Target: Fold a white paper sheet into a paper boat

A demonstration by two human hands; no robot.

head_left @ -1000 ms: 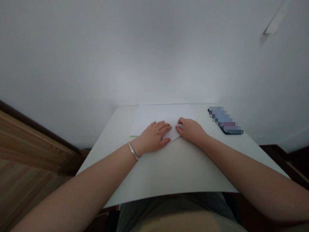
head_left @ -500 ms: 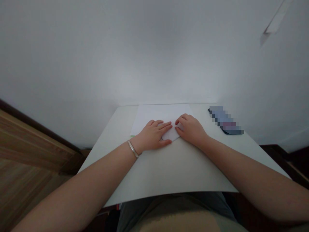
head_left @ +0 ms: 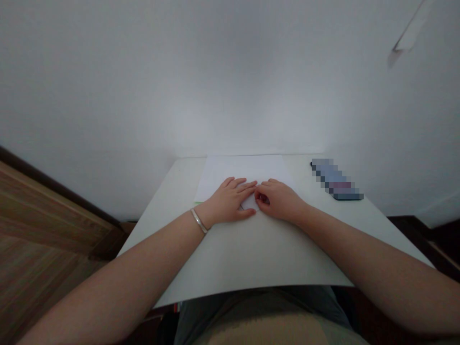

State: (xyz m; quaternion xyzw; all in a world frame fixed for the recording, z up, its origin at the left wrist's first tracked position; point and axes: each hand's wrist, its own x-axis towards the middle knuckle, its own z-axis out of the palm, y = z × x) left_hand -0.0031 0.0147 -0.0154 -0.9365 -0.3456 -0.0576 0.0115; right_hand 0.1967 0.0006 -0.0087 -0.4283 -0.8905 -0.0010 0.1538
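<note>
1. A plain white wall (head_left: 215,72) fills the upper half of the view and meets the far edge of the table.
2. A white table (head_left: 251,254) narrows toward the wall. Its near edge lies over the person's lap. The near half is bare, apart from the two forearms crossing it. Wooden flooring shows past its left edge.
3. A white paper sheet (head_left: 244,167) lies flat at the far middle, its far edge almost at the wall. Bare tabletop runs along its left and right sides.
4. A dark phone (head_left: 336,179) lies at the far right, slanted, well apart from the sheet and hands.
5. The left hand (head_left: 230,201) rests open and flat, fingers stretched to the right, pressing on a folded paper.
6. The right hand (head_left: 278,201) is curled, its fingertips touching the left hand's. Whether it pinches or only presses cannot be told.
7. The folded paper (head_left: 249,205) is small and white, mostly covered, showing between the two hands at the sheet's near edge.
8. A silver bracelet (head_left: 199,221) circles the left wrist.
</note>
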